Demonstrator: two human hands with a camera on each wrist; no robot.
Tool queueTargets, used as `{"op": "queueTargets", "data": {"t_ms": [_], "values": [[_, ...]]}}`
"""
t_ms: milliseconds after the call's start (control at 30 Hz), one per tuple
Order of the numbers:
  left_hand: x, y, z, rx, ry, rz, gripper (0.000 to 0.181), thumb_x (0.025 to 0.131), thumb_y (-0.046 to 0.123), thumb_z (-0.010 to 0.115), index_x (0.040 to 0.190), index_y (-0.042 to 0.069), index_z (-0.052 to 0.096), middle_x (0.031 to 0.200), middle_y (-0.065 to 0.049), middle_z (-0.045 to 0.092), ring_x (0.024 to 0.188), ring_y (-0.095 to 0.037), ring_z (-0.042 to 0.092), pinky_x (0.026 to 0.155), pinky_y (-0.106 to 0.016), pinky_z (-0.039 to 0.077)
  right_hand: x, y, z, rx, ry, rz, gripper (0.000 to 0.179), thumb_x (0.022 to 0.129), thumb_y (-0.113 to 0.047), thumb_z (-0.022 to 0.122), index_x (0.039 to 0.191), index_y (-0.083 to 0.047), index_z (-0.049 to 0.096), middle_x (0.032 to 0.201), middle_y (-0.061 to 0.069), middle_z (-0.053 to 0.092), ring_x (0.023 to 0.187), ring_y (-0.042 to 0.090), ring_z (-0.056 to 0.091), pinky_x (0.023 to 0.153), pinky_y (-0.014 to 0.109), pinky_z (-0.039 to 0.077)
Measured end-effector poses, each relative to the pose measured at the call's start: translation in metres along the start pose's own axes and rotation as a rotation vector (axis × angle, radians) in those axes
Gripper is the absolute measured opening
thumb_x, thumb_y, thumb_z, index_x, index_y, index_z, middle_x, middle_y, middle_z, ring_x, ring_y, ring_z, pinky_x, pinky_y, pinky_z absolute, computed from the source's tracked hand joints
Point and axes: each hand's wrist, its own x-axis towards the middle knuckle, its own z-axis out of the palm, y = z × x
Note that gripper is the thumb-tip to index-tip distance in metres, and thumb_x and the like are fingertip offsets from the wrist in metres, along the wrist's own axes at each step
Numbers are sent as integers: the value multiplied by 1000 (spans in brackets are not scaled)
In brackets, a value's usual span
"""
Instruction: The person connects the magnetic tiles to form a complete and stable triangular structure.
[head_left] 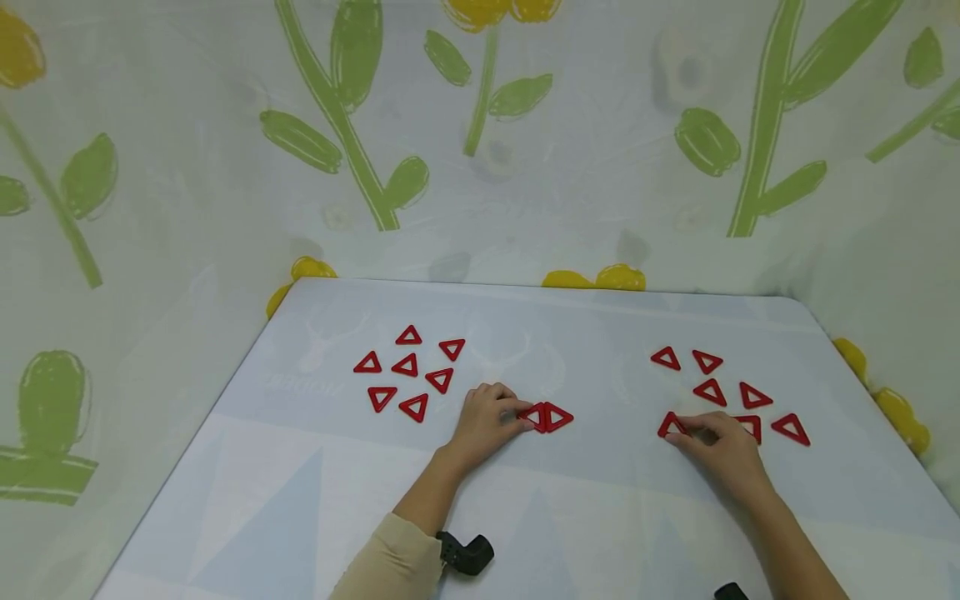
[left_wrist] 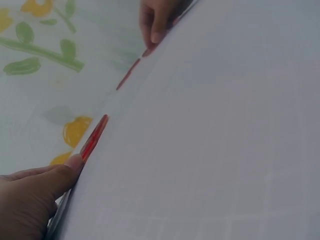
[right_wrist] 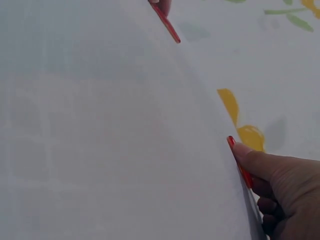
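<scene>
Two red open-centred triangles lie edge to edge mid-table, one pointing left and the other red triangle (head_left: 551,417) pointing right. My left hand (head_left: 486,425) pinches the tip of the left red triangle (head_left: 540,408) between thumb and fingers, covering part of it. Further right, my right hand (head_left: 723,454) grips another red triangle (head_left: 671,419) by its lower right corner. Edge-on in the right wrist view, that triangle shows as a thin red strip under the thumb. A red triangle (head_left: 753,423) is partly hidden behind the right hand.
Several loose red triangles (head_left: 406,365) are spread on the white table (head_left: 600,517) at the left. More red triangles (head_left: 755,395) lie around and beyond the right hand. A flower-printed cloth (head_left: 570,167) rises behind the table's far edge. A dark device (head_left: 467,554) sits at the left wrist.
</scene>
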Motion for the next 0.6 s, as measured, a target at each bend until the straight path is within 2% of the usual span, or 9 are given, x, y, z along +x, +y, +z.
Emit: {"op": "queueTargets", "data": {"t_ms": [300,467,600], "values": [[-2,-1,1,-20,-21,-1,27,79,31,76,103,20,75,93,3,58,89,-14,50,81,-35,36,-4,-9,4,23,-12,-27,37,80,-36,75,104,-8,72,101,7,67,80,-2,51,66,16,46],[-1,-1,2,16,-1,16,24,80,29,75,103,21,75,93,4,58,89,-14,50,80,-34,36,-4,-11,7,29,-13,-50,35,80,-34,75,103,-7,72,99,6,66,80,-4,50,67,15,46],[-1,-1,1,3,-2,22,25,80,29,76,103,20,75,93,3,58,90,-15,50,80,-34,36,-4,-12,11,57,-11,-63,34,80,-32,76,102,-7,73,97,5,65,79,-1,50,66,16,46]]}}
